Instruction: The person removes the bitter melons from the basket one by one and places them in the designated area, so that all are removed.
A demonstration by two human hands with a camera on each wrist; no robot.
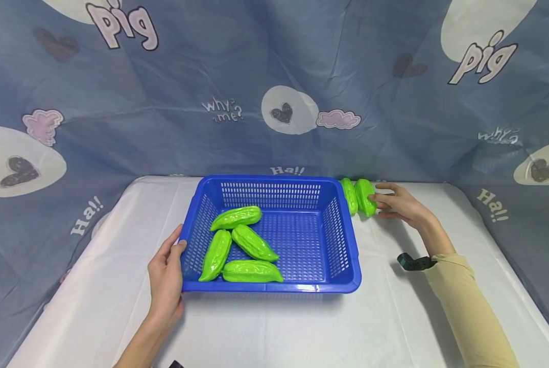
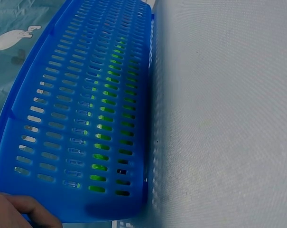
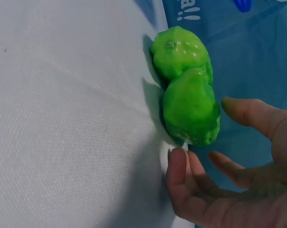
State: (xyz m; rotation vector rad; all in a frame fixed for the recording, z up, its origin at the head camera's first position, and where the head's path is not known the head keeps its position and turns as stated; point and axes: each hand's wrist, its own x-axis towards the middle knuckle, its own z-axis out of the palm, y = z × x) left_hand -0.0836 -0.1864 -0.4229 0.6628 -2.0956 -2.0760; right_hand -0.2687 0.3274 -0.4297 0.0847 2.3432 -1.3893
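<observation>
A blue plastic basket with slotted walls stands on the white cloth, several bright green bitter melons lying in its left half. My left hand grips the basket's left rim, thumb on top; in the left wrist view only part of that hand shows. Outside the basket's right wall lie two more bitter melons, one by the wall and another beside it. My right hand is at the outer melon, fingers spread and loosely bent, not closed round it.
The white-covered table ends at the back against a blue printed cloth, which also hangs along both sides. A black wrist device sits at the right sleeve's cuff.
</observation>
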